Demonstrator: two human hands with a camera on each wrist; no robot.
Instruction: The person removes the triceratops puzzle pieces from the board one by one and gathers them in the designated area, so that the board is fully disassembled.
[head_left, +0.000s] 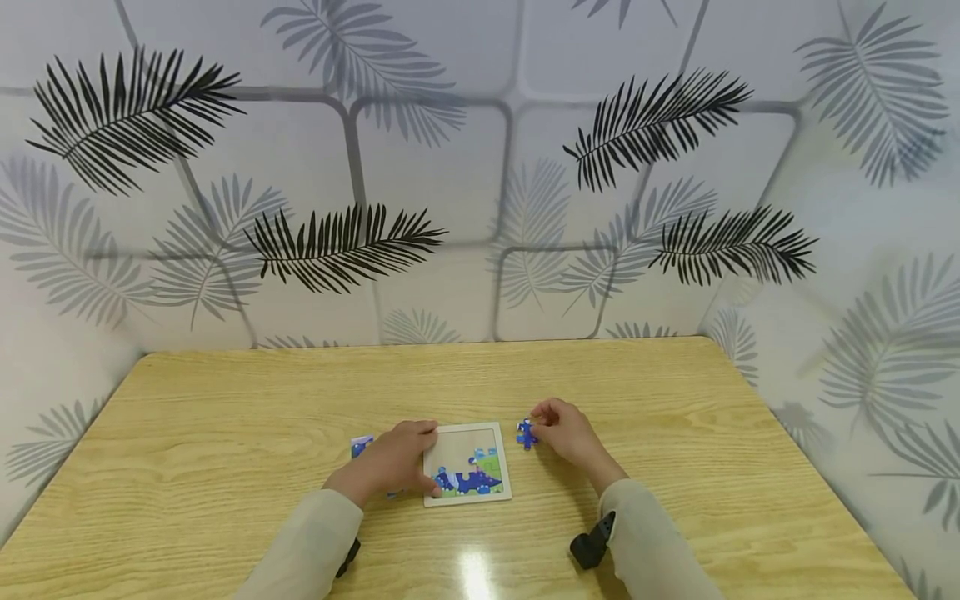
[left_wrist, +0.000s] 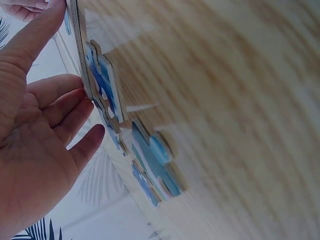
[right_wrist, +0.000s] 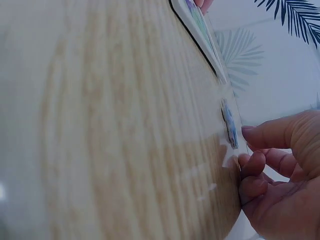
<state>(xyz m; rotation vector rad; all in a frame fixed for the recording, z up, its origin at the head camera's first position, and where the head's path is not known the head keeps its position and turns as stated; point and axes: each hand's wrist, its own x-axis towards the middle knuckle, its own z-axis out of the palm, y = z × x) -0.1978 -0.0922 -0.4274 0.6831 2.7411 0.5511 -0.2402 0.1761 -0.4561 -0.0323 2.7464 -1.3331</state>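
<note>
Puzzle board [head_left: 506, 483] lies flat mid-surface [head_left: 247, 417], approx. square, so can't pick out a long axis; its far edge tilts a touch up twd 3 o'clock. Fitted pcs [head_left: 468, 483] fill the 4-to-8 o'clock part w/ a blue dinosaur pic, body running 9-to-3, tapered end pointing approx. 3; pale backing shows twd 12.

L hand [head_left: 397, 460] is at the board's 9 o'clock side, fingers relaxed & spread, resting on the frame, thumb near the 7 o'clock corner.

R hand [head_left: 567, 435] is at a loose blue pc [head_left: 527, 434], fingers bent, thumb tip at its 3 o'clock edge; can't tell if it's gripped or just touched. That pc sits apart from the board at approx. 2 o'clock, long axis roughly 12-to-6.

L wrist view: 4 more loose pcs [left_wrist: 156, 162] on the surface by the L hand, beyond the board's 9 o'clock side.
</note>
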